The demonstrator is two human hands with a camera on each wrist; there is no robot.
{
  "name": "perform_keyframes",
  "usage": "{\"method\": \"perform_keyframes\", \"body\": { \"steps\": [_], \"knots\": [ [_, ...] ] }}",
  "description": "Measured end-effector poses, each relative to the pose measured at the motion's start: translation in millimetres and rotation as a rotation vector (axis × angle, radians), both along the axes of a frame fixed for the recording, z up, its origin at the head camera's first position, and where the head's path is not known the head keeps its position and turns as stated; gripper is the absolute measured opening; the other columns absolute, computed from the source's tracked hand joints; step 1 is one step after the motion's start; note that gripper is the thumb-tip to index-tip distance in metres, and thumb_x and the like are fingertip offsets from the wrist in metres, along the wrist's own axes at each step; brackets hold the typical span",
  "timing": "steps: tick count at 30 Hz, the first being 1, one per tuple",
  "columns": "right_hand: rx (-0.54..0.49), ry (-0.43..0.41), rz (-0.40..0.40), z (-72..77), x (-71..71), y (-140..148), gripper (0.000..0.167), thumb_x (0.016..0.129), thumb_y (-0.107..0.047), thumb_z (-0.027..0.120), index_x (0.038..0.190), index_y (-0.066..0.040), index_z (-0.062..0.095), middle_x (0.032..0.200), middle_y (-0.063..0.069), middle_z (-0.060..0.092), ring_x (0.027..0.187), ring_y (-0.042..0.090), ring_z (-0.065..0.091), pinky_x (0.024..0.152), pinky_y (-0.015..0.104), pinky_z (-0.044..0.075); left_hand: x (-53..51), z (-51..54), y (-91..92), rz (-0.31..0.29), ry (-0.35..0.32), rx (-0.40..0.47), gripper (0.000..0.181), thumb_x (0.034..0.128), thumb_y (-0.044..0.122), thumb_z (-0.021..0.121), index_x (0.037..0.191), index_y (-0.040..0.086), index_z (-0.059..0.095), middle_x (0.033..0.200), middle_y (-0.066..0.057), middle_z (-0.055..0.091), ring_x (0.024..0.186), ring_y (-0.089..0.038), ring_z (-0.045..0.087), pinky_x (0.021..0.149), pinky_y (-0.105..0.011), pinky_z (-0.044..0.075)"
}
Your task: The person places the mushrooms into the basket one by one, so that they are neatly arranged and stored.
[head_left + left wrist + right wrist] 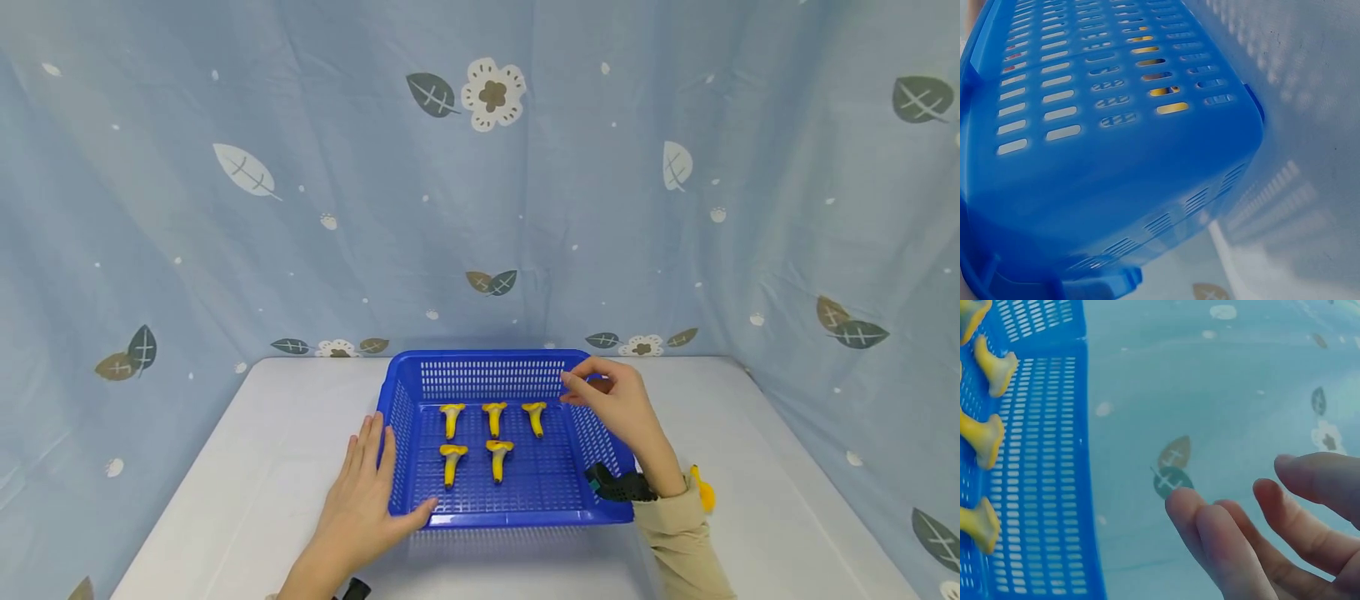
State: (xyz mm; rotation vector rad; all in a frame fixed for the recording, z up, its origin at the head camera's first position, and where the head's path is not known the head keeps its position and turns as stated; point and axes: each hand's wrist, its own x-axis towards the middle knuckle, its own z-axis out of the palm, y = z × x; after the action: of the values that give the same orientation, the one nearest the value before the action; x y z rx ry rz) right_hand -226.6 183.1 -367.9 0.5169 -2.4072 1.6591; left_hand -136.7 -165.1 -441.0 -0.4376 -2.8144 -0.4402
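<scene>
A blue plastic basket (525, 518) with slotted walls holds several yellow mushrooms (494, 419), trumpet-shaped and laid in two rows. My left hand (367, 496) lies at its front left corner, fingers stretched along the left rim and thumb across the front rim. My right hand (615, 400) hovers over the far right corner, its fingers loosely bent. In the right wrist view the thumb and fingertips (1213, 528) are apart, with nothing visible between them. The basket's outer wall (1116, 169) fills most of the left wrist view.
The basket stands on a white table (300, 425). To its right, partly behind the right sleeve (678, 529), lies a yellow item (705, 492) too hidden to identify. A blue curtain (480, 208) with leaf and flower prints hangs behind and beside the table.
</scene>
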Motion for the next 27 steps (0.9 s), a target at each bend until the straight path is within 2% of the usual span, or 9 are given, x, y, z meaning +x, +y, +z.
{"method": "perform_keyframes", "body": {
  "steps": [4,9,18,24,27],
  "knots": [
    [-0.024,0.054,-0.027,3.6,11.0,15.4,0.014,0.095,-0.009,0.067,0.092,0.004,0.068,0.088,0.021,0.069,0.072,0.021,0.073,0.069,0.03,0.061,0.4,-0.1,0.2,0.004,-0.001,0.0,0.113,0.0788,0.067,0.067,0.149,-0.013,0.029,0.162,-0.027,0.008,0.149,-0.043,0.01,0.121,-0.051,0.013],
    [-0.035,0.122,-0.1,3.1,21.6,38.9,0.011,0.095,-0.004,0.065,0.093,0.006,0.07,0.088,0.02,0.07,0.07,0.019,0.072,0.067,0.029,0.06,-0.4,-0.3,-0.1,0.003,-0.004,0.0,0.113,0.0792,0.067,0.067,0.149,-0.013,0.029,0.162,-0.027,0.008,0.149,-0.043,0.009,0.121,-0.051,0.012],
    [0.085,0.111,-0.23,-10.8,32.6,87.8,0.013,0.096,-0.011,0.065,0.092,0.0,0.07,0.081,0.011,0.07,0.069,0.016,0.071,0.065,0.025,0.059,-1.0,-1.1,-0.5,-0.005,-0.001,-0.001,0.112,0.0795,0.066,0.067,0.149,-0.013,0.029,0.161,-0.028,0.008,0.149,-0.042,0.007,0.121,-0.05,0.011],
    [0.112,0.117,-0.221,-22.6,36.3,120.3,0.013,0.098,-0.006,0.061,0.093,0.004,0.068,0.081,0.01,0.07,0.07,0.015,0.071,0.064,0.024,0.059,-0.7,-1.9,-0.6,-0.008,0.006,0.006,0.112,0.0804,0.066,0.066,0.149,-0.013,0.028,0.161,-0.028,0.009,0.149,-0.042,0.007,0.122,-0.045,0.004],
    [0.17,0.108,-0.206,-28.4,36.8,135.3,0.011,0.097,-0.005,0.062,0.094,0.002,0.07,0.082,0.003,0.071,0.072,0.014,0.071,0.065,0.022,0.058,-0.1,-2.2,-0.6,-0.007,0.016,0.008,0.112,0.0801,0.066,0.066,0.149,-0.013,0.028,0.161,-0.028,0.009,0.15,-0.041,0.006,0.122,-0.044,0.004]
  ]
}}
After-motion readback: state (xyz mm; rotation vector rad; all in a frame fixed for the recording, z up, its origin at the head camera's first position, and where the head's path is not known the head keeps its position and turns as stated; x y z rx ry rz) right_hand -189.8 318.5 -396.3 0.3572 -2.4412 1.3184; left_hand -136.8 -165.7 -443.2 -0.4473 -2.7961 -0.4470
